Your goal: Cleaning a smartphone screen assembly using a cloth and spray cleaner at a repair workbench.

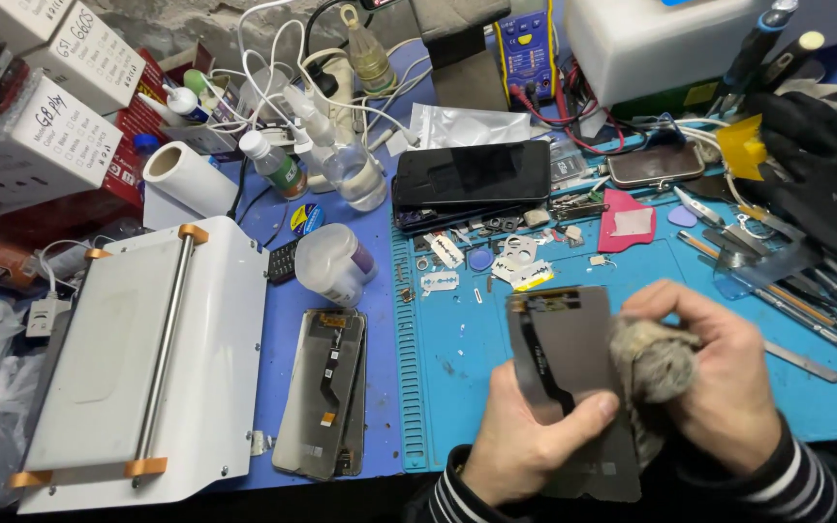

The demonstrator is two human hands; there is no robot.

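The left hand [525,441] pinches a phone screen panel [573,378] by its lower edge, thumb across its back, tilting it steady above the blue mat [457,358]. The right hand [728,378] is closed on a grey rag [656,363], pressed to the panel's right side as if wiping. The rag hides that edge; the panel's bottom blurs into dark sleeves.

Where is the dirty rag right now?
In the head view, the grey rag is bunched in the right hand, low and right of centre, pressed against the phone screen panel that the left hand holds over the blue mat.
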